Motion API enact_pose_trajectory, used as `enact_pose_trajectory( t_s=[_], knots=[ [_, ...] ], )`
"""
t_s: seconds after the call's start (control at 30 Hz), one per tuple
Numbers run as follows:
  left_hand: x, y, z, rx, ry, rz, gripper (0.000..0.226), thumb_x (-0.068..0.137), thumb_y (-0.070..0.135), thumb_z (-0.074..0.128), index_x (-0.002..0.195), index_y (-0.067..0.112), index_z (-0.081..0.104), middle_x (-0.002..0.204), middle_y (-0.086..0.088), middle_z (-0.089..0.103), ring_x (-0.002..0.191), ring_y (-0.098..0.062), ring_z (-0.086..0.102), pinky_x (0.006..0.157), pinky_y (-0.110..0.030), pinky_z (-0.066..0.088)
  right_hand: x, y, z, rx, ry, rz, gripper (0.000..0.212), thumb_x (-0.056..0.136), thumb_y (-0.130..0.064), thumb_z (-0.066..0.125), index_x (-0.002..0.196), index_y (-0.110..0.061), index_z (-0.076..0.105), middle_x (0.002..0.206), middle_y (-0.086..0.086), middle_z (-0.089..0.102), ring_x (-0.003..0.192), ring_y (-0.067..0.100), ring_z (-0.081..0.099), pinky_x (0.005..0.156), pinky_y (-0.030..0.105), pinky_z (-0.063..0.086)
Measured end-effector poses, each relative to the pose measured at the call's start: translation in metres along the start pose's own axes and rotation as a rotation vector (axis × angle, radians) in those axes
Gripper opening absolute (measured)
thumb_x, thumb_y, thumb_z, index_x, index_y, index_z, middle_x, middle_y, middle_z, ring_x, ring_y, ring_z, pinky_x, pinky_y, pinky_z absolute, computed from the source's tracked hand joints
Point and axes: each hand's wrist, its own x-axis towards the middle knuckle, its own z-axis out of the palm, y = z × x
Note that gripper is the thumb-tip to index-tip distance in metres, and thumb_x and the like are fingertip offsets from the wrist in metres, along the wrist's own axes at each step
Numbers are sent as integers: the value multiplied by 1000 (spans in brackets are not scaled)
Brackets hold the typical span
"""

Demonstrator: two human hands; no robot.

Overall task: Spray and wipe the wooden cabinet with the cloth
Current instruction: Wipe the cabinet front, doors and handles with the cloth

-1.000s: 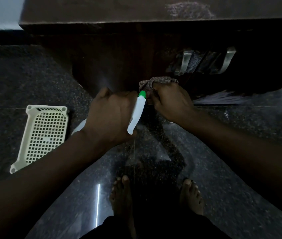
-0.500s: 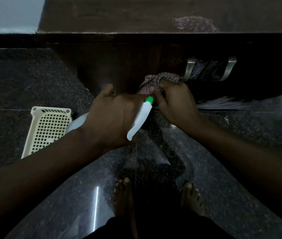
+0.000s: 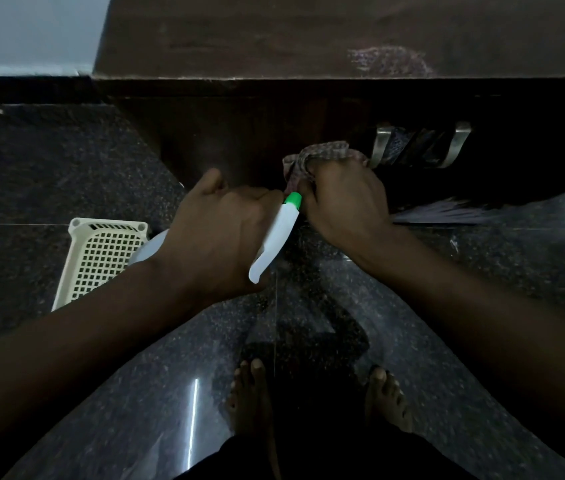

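Observation:
The dark wooden cabinet [image 3: 246, 133] fills the upper half of the head view, its front face in shadow. My left hand [image 3: 218, 233] grips a white spray bottle [image 3: 276, 237] with a green nozzle tip, pointed at the cabinet front. Right beside the nozzle, my right hand [image 3: 343, 202] clutches a bunched patterned cloth [image 3: 319, 155] and holds it against the lower cabinet front, just left of two metal handles [image 3: 419, 145]. The bottle's body is mostly hidden behind my left wrist.
A cream perforated plastic basket [image 3: 101, 258] lies on the dark polished granite floor [image 3: 84, 168] to the left of my left arm. My bare feet [image 3: 250, 400] stand below the hands. A pale wall [image 3: 28, 29] shows at top left.
The view has shifted so the cabinet sits lower and further right. My right hand with the cloth moved slightly up the cabinet front. My left hand keeps the bottle close beside it.

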Motion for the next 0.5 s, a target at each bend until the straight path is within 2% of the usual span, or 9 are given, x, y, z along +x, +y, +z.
enact_pose_trajectory(
  t_s=[0.07, 0.13, 0.23, 0.3, 0.4, 0.5],
  knots=[
    [0, 0, 1, -9, 24, 11, 17, 69, 21, 43, 85, 20, 37, 60, 0, 49, 48, -27, 45, 63, -42, 44, 2, 1, 0, 15, -27, -5, 15, 95, -27, 52, 87, -18, 61, 91, 9, 65, 89, 32, 60, 64, 27, 27],
    [0, 1, 3, -13, 30, 2, 19, 64, 19, 47, 81, 20, 39, 59, 0, 49, 48, -27, 45, 63, -41, 44, 5, 0, -7, 33, -10, -3, 16, 95, -27, 49, 82, -20, 55, 87, 8, 61, 88, 32, 60, 64, 28, 30],
    [-1, -1, 3, -15, 11, -23, 19, 59, 20, 50, 76, 19, 41, 57, 1, 48, 47, -26, 44, 64, -39, 42, 10, -9, -26, 87, 122, -23, 29, 92, -26, 46, 66, -25, 33, 70, -2, 44, 71, 27, 52, 60, 28, 29],
    [-2, -1, 3, -3, -38, -48, 19, 58, 21, 52, 75, 17, 44, 59, 1, 49, 48, -26, 46, 66, -39, 41, 12, -11, -36, 101, 147, -49, 38, 90, -25, 47, 60, -27, 24, 62, -9, 33, 64, 19, 44, 59, 28, 26],
    [-4, -1, 3, 6, -52, -58, 17, 59, 22, 50, 75, 17, 45, 60, 1, 49, 49, -25, 47, 66, -39, 40, 10, -5, -28, 88, 98, -45, 30, 91, -24, 49, 68, -25, 31, 65, -6, 35, 63, 24, 45, 60, 28, 25],
    [-4, 0, 2, -21, -41, -67, 14, 60, 22, 48, 74, 18, 45, 59, 3, 47, 49, -25, 47, 67, -39, 42, 3, 9, 1, 15, -58, 2, 14, 94, -24, 51, 81, -17, 52, 79, 13, 58, 78, 37, 60, 60, 31, 30]
  ],
)
